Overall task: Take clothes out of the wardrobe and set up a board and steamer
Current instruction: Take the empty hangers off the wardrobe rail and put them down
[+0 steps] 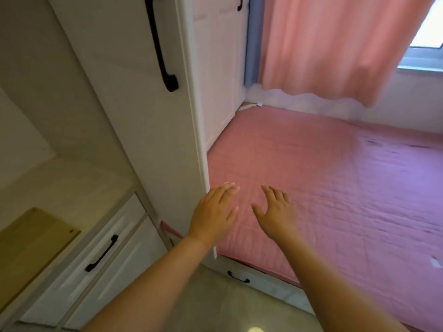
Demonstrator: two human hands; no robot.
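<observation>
A white wardrobe door [134, 97] with a long black handle [160, 44] stands swung outward on the left, its edge running down the middle of the view. My left hand [214, 213] hovers palm down with straight fingers just beside that edge, holding nothing. My right hand [276, 212] is stretched out next to it, fingers spread, above the pink quilted bed cover [335, 188]. No clothes, board or steamer are in view.
White drawers with black handles [102, 254] sit low on the left, with a tan wooden panel [28, 250] beside them. A second wardrobe door [215, 68] stands farther back. A pink curtain [335, 44] hangs by the window [429, 27]. A drawer [239, 280] lies under the bed.
</observation>
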